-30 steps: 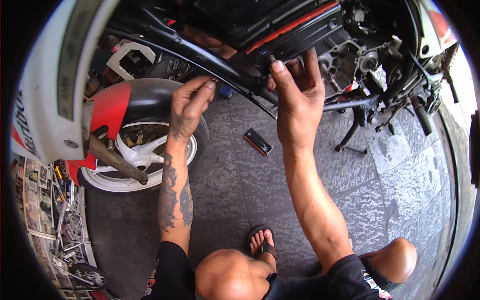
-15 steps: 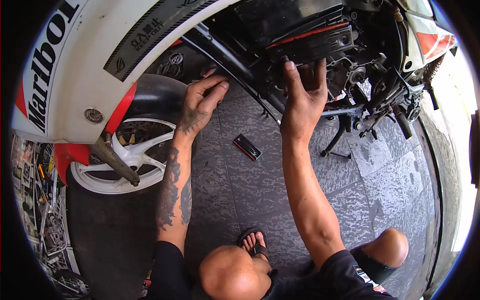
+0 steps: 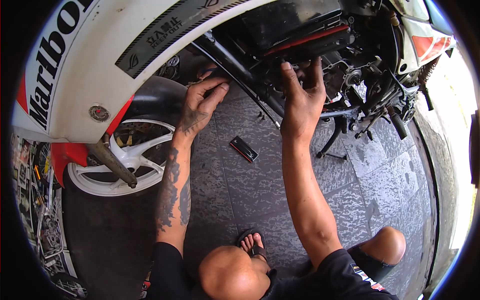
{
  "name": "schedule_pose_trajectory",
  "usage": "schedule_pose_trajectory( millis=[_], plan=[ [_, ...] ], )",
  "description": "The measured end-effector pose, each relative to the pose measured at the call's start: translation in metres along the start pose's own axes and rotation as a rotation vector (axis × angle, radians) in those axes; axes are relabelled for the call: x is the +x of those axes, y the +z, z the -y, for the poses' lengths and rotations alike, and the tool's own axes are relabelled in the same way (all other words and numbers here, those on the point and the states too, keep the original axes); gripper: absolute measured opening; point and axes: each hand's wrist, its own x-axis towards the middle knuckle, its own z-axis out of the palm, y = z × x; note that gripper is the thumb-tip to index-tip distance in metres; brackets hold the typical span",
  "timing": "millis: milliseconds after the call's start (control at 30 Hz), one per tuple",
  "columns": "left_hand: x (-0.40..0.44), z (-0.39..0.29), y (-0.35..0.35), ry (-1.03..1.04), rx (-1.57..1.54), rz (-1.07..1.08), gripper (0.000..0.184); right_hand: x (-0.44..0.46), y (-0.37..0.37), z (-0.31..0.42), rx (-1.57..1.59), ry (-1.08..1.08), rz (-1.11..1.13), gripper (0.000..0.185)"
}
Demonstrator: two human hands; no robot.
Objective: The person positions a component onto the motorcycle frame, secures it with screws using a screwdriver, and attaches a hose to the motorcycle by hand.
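Under the motorcycle, my right hand (image 3: 304,102) reaches up with its thumb and fingers bent against the lower edge of a black box-like part with a red edge (image 3: 310,44). Its fingertips are partly hidden beneath that part. My left hand (image 3: 202,105) is closed, thumb against the curled fingers, beside the black frame tube (image 3: 225,61); anything within the pinch is too small to make out. Just right of the right hand lies the bare engine (image 3: 350,75). A white fairing (image 3: 95,75) with printed lettering and a dark sticker hangs over the left side.
On the tiled floor (image 3: 270,200) between my arms lies a small black rectangular item with a red edge (image 3: 244,149). The front wheel (image 3: 130,160) with white spokes is at left. A centre stand (image 3: 332,142) reaches the floor at right. Motorcycle parts (image 3: 50,230) line the far left.
The black red-edged part has tilted, so its lower face shows darker, and my right fingers have shifted slightly with it. My left hand stays in place. The view has moved a little.
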Motion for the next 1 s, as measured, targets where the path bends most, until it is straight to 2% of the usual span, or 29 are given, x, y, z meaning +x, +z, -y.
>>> schedule_pose_trajectory(
  millis=[167,267,333,367,433,533,667,733,1000],
  plan=[
    [0.001,0.002,0.0,0.012,0.024,-0.01,0.019,-0.002,0.006,0.001,-0.02,0.085,-0.085,0.055],
    [0.001,0.003,0.0,0.009,0.001,-0.016,0.019,-0.007,0.01,-0.008,-0.065,-0.073,-0.209,0.05],
    [0.001,0.005,-0.002,0.064,0.05,-0.011,0.02,-0.007,0.012,-0.013,-0.079,-0.183,-0.212,0.034],
    [0.001,0.005,-0.002,0.065,0.051,-0.013,0.02,-0.008,0.012,-0.015,-0.078,-0.183,-0.21,0.034],
    [0.003,0.006,-0.003,0.144,0.114,-0.026,0.02,-0.008,0.011,-0.014,-0.027,-0.158,-0.11,0.02],
    [0.005,0.006,-0.005,0.162,0.191,-0.032,0.02,-0.01,0.01,-0.009,-0.044,-0.112,-0.119,0.012],
    [0.005,0.006,-0.003,0.138,0.158,-0.064,0.019,-0.01,0.009,-0.012,-0.013,-0.148,-0.08,0.014],
    [0.007,0.008,-0.005,0.166,0.175,-0.039,0.019,-0.01,0.008,-0.015,-0.102,-0.254,-0.081,0.015],
    [0.009,0.009,-0.005,0.192,0.178,-0.025,0.018,-0.005,0.005,-0.017,-0.153,-0.249,-0.076,0.014]
  ],
)
